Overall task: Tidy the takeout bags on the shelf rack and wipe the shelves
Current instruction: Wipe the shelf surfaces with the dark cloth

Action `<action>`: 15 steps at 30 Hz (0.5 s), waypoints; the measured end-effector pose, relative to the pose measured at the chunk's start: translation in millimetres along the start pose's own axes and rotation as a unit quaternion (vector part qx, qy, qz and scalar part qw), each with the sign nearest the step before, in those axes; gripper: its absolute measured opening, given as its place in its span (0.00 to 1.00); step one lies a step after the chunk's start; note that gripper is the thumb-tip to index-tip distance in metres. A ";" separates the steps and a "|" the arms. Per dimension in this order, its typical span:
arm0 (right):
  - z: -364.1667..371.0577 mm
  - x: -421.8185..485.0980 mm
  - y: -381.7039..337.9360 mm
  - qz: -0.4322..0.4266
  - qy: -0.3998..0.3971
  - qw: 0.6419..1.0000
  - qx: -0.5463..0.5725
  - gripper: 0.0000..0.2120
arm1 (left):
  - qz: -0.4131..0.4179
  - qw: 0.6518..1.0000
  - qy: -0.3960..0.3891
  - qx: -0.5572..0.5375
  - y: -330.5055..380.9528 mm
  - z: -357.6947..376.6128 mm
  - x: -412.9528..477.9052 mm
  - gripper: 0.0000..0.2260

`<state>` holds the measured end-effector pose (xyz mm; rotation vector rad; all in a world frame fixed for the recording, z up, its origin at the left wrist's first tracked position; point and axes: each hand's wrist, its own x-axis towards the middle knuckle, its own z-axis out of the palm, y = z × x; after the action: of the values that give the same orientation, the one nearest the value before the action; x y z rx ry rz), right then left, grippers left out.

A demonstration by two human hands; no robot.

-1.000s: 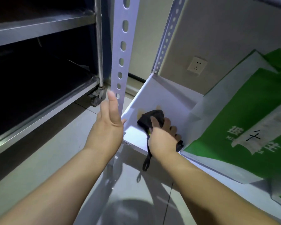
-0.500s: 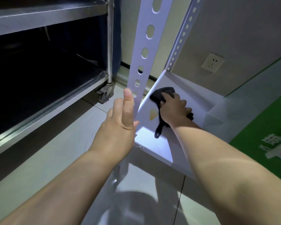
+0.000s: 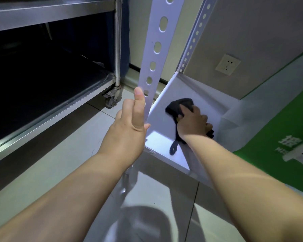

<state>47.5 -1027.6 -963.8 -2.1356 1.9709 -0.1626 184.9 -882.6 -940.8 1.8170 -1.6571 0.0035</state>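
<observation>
A steel trolley fills the left of the room, dark inside. Beside it stands the white shelf rack, and the person crouches at its low shelf. A green takeout bag lies flat on the right part of that shelf, printed face up, running off out of view, so I cannot tell its full long axis.

The left hand braces on the rack's front post. Its grip is wide: fingers straight up along the metal, thumb laid across the edge, clasping nothing.

The right hand has its grip closed round a black cloth, fingers curled over the wad and pressing it onto the shelf near the back left corner, well apart from the bag.

This looks like the wiping step, on the bare left end. The cloth's long axis runs back to front, its bunched head toward the wall and its thin loop trailing at the front lip. Next, I judge, it needs strokes toward the bag, and then the bag must be lifted to reach beneath.
</observation>
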 end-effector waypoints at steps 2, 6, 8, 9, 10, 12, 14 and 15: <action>-3.2 16.7 -8.4 0.042 -0.010 0.999 0.023 0.22 | 0.005 1.000 0.003 -0.002 -1.1 1.0 -1.0 0.36; -3.3 38.6 -31.5 0.035 -0.015 0.999 0.033 0.20 | 0.011 1.000 0.014 -0.008 -3.9 3.0 -1.1 0.37; 5.7 37.9 -40.4 -0.062 -0.014 0.998 0.019 0.17 | 0.014 1.000 0.018 -0.009 -3.8 3.0 -1.6 0.37; 11.2 31.9 -42.5 -0.115 -0.015 0.993 0.010 0.17 | 0.010 1.000 0.017 -0.011 -4.0 3.0 -1.7 0.37; 15.9 20.6 -43.3 -0.164 -0.016 0.986 -0.002 0.17 | 0.006 1.000 0.016 -0.013 -4.0 2.7 -1.9 0.37; 23.6 -6.2 -37.7 -0.253 -0.027 0.967 -0.018 0.17 | 0.006 1.000 0.017 -0.007 -4.2 3.4 -1.9 0.37; 20.4 -26.0 -24.5 -0.286 -0.034 0.957 -0.024 0.17 | 0.009 1.000 0.019 0.004 -4.4 3.7 -1.8 0.37; 19.0 -24.5 -15.6 -0.267 -0.023 0.963 -0.029 0.18 | 0.010 1.000 0.019 0.006 -4.3 3.7 -1.8 0.37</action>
<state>65.0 -1000.3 -976.6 -2.6343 1.3445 -0.1434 186.8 -882.8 -946.4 1.7976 -1.6512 0.0568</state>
